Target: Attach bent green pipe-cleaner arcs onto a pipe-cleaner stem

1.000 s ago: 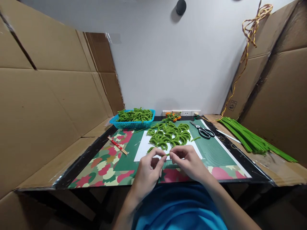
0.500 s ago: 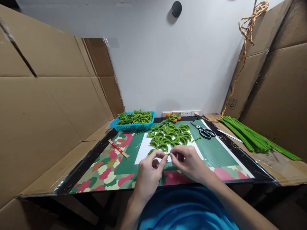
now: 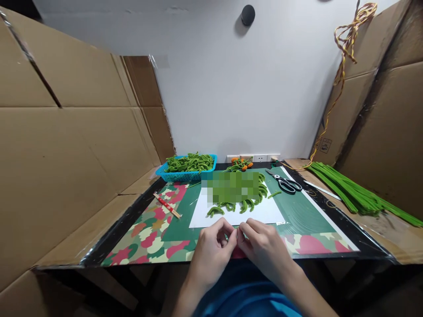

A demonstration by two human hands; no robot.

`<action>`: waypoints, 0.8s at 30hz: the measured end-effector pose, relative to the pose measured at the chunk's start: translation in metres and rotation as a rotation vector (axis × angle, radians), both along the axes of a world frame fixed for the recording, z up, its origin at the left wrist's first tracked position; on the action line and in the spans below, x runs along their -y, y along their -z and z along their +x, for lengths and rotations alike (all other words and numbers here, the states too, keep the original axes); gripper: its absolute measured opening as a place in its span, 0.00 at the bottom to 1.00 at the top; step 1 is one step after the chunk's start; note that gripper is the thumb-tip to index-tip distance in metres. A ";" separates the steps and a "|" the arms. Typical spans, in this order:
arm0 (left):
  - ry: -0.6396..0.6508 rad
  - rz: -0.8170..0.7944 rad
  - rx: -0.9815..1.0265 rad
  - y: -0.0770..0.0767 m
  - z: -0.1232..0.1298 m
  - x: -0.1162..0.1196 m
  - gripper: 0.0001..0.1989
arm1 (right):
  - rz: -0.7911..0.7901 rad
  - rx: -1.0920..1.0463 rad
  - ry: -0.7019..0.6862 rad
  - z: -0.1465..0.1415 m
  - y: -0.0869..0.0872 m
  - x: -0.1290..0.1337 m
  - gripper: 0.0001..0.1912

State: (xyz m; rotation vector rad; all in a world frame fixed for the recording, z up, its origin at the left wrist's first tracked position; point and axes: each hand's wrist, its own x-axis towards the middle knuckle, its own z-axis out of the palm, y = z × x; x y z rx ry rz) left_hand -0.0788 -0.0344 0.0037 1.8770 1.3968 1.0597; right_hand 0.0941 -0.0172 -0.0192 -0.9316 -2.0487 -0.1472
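Observation:
My left hand and my right hand meet fingertip to fingertip above the table's front edge. Both are closed in a pinch on a short green pipe cleaner piece, mostly hidden by the fingers. Just beyond them, curved green pipe cleaner pieces lie in bunches on a white sheet of paper. A pixelated patch blurs most of these bunches. One loose green piece rests to the right of the paper.
A blue basket full of green pieces stands at the back left, near orange flowers. Black-handled scissors lie right of the paper. Long green pipe cleaners are piled far right. Chopsticks lie left. Cardboard walls flank the table.
Both hands have drawn back from the paper toward my body, still pinching the small piece. More of the paper's front now shows. The whole view has shifted slightly.

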 end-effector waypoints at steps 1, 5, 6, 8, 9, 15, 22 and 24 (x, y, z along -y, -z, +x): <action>0.007 0.001 -0.013 0.000 0.000 0.001 0.16 | -0.020 -0.034 0.005 0.000 0.001 0.001 0.14; -0.003 0.021 -0.087 0.002 0.002 0.006 0.15 | -0.121 -0.166 -0.039 0.003 0.004 0.004 0.12; -0.006 0.029 -0.109 0.003 0.003 0.006 0.14 | -0.135 -0.184 -0.047 0.005 0.006 0.004 0.12; -0.014 0.049 -0.151 0.006 0.005 0.007 0.13 | -0.148 -0.205 -0.048 0.007 0.008 0.003 0.12; -0.023 0.059 -0.172 0.007 0.006 0.007 0.13 | -0.154 -0.210 -0.047 0.007 0.009 0.003 0.12; -0.041 0.186 -0.300 0.015 0.009 0.009 0.13 | -0.203 -0.240 -0.066 0.008 0.007 0.002 0.13; -0.028 0.261 -0.280 0.015 0.013 0.007 0.12 | -0.313 -0.320 -0.089 0.010 -0.003 0.003 0.12; -0.053 0.227 -0.240 0.013 0.013 0.007 0.11 | -0.344 -0.351 -0.093 0.011 -0.004 0.003 0.11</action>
